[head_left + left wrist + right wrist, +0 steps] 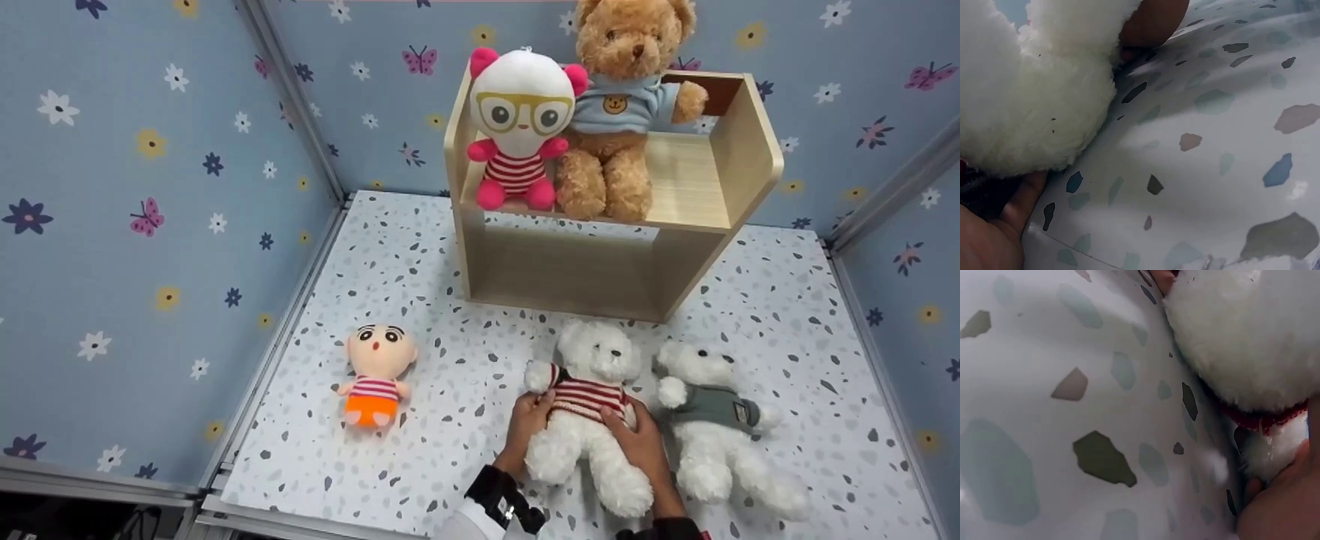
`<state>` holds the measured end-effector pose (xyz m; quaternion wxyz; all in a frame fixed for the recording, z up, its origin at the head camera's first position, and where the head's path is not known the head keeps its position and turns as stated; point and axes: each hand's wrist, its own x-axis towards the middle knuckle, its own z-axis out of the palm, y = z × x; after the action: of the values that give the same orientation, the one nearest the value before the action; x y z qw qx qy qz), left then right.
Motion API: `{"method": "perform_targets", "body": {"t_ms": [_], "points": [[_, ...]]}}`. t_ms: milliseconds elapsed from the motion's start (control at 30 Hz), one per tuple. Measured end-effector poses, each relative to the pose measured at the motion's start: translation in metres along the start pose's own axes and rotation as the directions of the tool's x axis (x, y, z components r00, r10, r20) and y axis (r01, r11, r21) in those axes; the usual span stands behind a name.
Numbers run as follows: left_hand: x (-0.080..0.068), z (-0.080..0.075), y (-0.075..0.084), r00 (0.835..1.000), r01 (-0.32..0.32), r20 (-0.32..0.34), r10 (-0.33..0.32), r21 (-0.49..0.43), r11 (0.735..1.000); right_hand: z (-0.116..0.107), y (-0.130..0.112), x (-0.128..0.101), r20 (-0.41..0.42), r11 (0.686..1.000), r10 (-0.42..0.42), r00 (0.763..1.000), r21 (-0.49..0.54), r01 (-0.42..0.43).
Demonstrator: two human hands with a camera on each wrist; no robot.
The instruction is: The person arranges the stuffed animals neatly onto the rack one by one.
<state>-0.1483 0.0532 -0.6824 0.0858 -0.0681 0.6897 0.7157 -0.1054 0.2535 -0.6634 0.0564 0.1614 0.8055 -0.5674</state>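
Note:
A white teddy bear in a red-striped shirt [587,395] lies on its back on the speckled floor [420,255]. My left hand [527,421] grips its side just under the arm, and my right hand [639,444] holds the opposite side at the waist. In the left wrist view the white fur [1033,107] fills the upper left, with my palm [991,239] under it. In the right wrist view the fur [1247,332] and the red shirt hem [1264,419] sit above my hand [1280,506].
A second white bear in a grey-green shirt [712,424] lies touching it on the right. A small doll in orange shorts [373,375] lies to the left. Behind stands a wooden shelf [742,150] holding a glasses-wearing plush [520,124] and a brown teddy [619,112]. Flowered walls enclose three sides.

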Motion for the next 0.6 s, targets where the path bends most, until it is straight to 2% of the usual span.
{"method": "perform_targets", "body": {"t_ms": [200, 333, 467, 600], "points": [[-0.001, -0.003, 0.005, 1.000, 0.026, 0.000, -0.026, -0.070, 0.997, 0.000, -0.005, -0.005, -0.003, 0.999, -0.007, 1.000, 0.040, 0.007], [-0.008, -0.008, 0.024, 1.000, 0.007, -0.030, -0.009, -0.083, 0.997, -0.004, -0.024, -0.016, 0.014, 0.995, -0.020, 1.000, 0.101, 0.018], [-0.016, -0.015, 0.042, 0.998, -0.011, -0.062, 0.008, -0.040, 0.999, -0.007, -0.037, -0.023, 0.033, 0.998, -0.042, 0.999, 0.057, 0.040], [-0.016, -0.017, 0.045, 0.998, 0.002, -0.064, -0.005, -0.039, 0.999, -0.009, -0.041, -0.024, 0.040, 0.998, -0.056, 0.998, -0.023, 0.057]]}}
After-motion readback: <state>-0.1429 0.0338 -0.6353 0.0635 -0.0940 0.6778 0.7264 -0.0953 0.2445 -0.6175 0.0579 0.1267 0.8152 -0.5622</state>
